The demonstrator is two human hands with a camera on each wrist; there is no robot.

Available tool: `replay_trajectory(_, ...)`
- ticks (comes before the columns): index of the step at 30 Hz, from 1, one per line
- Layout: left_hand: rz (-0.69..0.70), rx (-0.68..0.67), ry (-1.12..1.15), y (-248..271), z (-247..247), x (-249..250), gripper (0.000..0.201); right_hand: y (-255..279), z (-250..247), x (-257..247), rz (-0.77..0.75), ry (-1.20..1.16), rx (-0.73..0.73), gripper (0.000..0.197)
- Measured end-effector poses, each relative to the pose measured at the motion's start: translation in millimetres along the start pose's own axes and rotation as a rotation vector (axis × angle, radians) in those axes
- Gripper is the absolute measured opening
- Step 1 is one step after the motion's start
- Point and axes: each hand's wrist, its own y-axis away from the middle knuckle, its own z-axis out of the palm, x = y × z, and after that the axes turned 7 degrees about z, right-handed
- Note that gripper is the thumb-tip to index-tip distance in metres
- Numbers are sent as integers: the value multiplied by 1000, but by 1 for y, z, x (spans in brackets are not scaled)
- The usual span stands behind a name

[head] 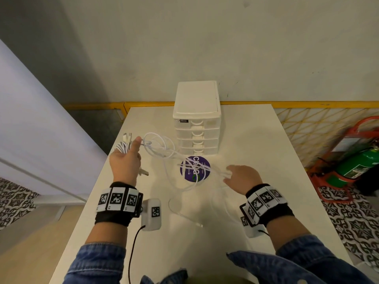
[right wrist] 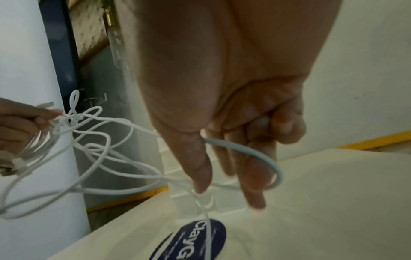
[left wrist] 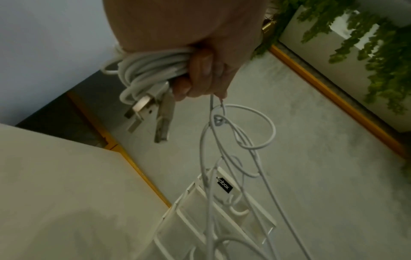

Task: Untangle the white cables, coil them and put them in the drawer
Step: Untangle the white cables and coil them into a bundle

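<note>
Left hand (head: pixel 125 160) grips a coiled bundle of thin white rubbery cables (left wrist: pixel 146 70), left of the white plastic drawer tower (head: pixel 196 119); tangled loops trail toward the right hand (head: pixel 241 178), pinching a strand before it.

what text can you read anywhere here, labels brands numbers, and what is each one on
"abox": white letters on a black label at the top left of the drawer unit; the letters before them are cut off or unclear.
"Clayo" or similar: large white word on the round purple sticker on the table, crossed by white cables; last letter uncertain.
Small lines on the sticker: too small to read.
Wristband markers: black-and-white codes, no words.
Fire extinguisher label: blurred.
</note>
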Motion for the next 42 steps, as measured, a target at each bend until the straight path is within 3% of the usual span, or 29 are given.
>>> replay_trajectory(3, 10, 10, -12, -1, 0, -1, 36, -3, -4, 5, 113, -205, 86, 100)
replay_trajectory(6, 13, 32, -15, -2, 2, -4, 38, -7, -4, 10, 268, -575, 118, 119)
replay_trajectory(8, 0, 25, -29, -2, 3, -7, 37, -9, -1, 14, 322, -735, 147, 109)
replay_trajectory(11, -29, -70, -94, -1, 6, -17, 36, -11, 7, 19, 264, -428, 170, 87)
replay_trajectory(13, -47, -134, -158, 1, 9, -25, 35, -13, 18, 23, 259, -210, 52, 72)
replay_trajectory(16, -74, -191, -231, 5, 15, -39, 35, -12, 38, 24, 261, -103, -142, 51)
replay_trajectory(20, -69, -232, -329, 4, 16, -59, 37, -12, 52, 20, 129, -116, -138, 61)
replay_trajectory(25, -108, -182, -395, -6, 5, -83, 43, -20, 58, 3, -70, -148, -60, 53)
replay_trajectory(31, -257, -233, -408, -12, -3, -102, 44, -28, 77, -13, 0, -33, -213, 50)
replay_trajectory(36, -318, -378, -460, 2, 16, -117, 53, -30, 92, -20, 23, -181, -175, 24)
replay_trajectory(39, -327, -427, -510, 6, 23, -127, 53, -30, 87, -22, -23, -238, -124, 23)
replay_trajectory(42, -297, -446, -592, 7, 23, -130, 67, -29, 83, -18, -28, -314, -99, 28)
